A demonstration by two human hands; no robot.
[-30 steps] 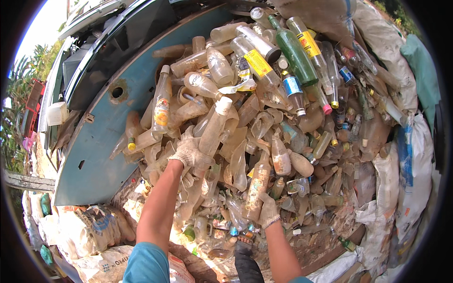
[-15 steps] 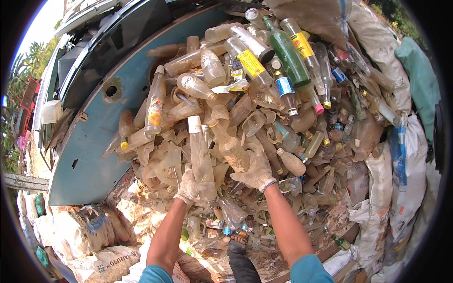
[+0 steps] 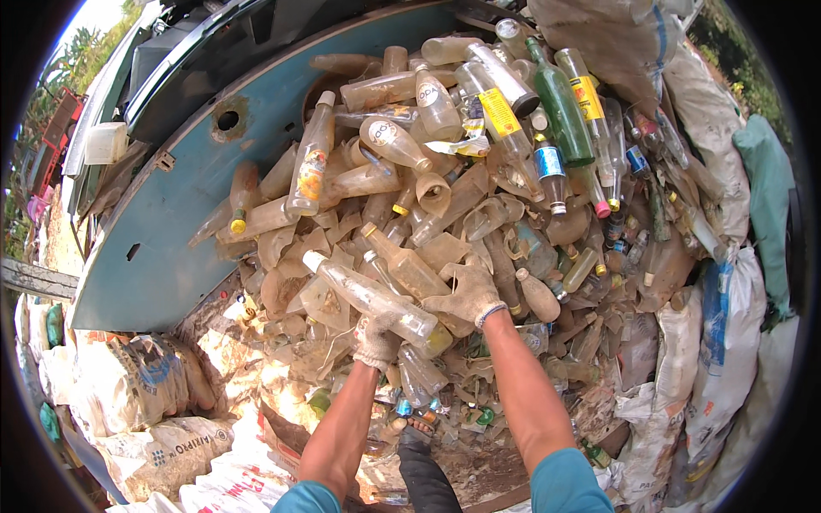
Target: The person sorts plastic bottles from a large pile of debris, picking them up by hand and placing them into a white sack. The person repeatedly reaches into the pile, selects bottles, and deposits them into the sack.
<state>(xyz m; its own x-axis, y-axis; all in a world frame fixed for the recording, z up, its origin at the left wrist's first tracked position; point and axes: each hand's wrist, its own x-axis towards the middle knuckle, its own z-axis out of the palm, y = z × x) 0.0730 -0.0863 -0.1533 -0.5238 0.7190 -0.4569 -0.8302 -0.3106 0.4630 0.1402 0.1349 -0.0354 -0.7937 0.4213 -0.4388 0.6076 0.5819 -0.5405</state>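
Observation:
A clear glass bottle with a white cap (image 3: 368, 293) lies tilted across my left hand (image 3: 376, 342), its neck toward the upper left. A dusty glove covers that hand, whose fingers are partly hidden under the bottle. My right hand (image 3: 469, 295), gloved too, grips the base end of a dusty, flat-sided bottle (image 3: 404, 263), thumb below and fingers above. The two bottles run almost parallel. Around both hands spreads a heap of bottles and broken glass (image 3: 325, 303). A small dusty bottle (image 3: 537, 295) lies just right of my right hand.
A curved blue panel (image 3: 171, 231) bounds the heap on the left. Filled white sacks (image 3: 727, 350) line the right side, with more sacks (image 3: 137, 385) at lower left. A green bottle (image 3: 562, 107) lies on top at the back. Jagged shards surround my hands.
My left hand has moved right and turned its bottle from nearly upright to a slant across the front. The bottle in my right hand has shifted slightly left.

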